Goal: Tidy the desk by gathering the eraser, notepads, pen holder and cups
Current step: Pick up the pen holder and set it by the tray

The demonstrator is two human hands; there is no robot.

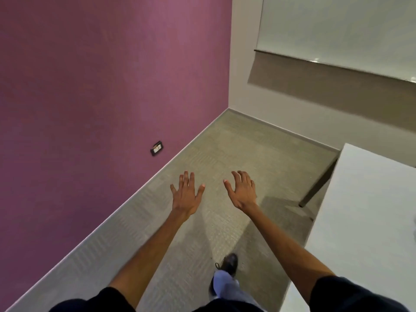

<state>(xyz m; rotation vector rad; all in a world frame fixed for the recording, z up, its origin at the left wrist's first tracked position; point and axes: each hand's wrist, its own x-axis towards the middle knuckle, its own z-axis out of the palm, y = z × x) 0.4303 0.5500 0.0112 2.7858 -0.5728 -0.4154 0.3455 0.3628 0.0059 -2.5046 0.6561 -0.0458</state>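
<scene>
A purple wall (pixel 90 86) with a socket (pixel 157 148) stands at the left. Over the carpet (pixel 247 143), the left hand (pixel 185 197) is spread flat and the right hand (pixel 243 192) is loosely curled. The 2 hold nothing. The desk (pixel 364 210) lies at the right, apart from both.

You have no words, labels or numbers to read here. The wall socket (pixel 157 148) is too small and blurred to show any marking, and the whiteboard (pixel 337 25) and desk (pixel 364 210) carry no legible writing.
</scene>
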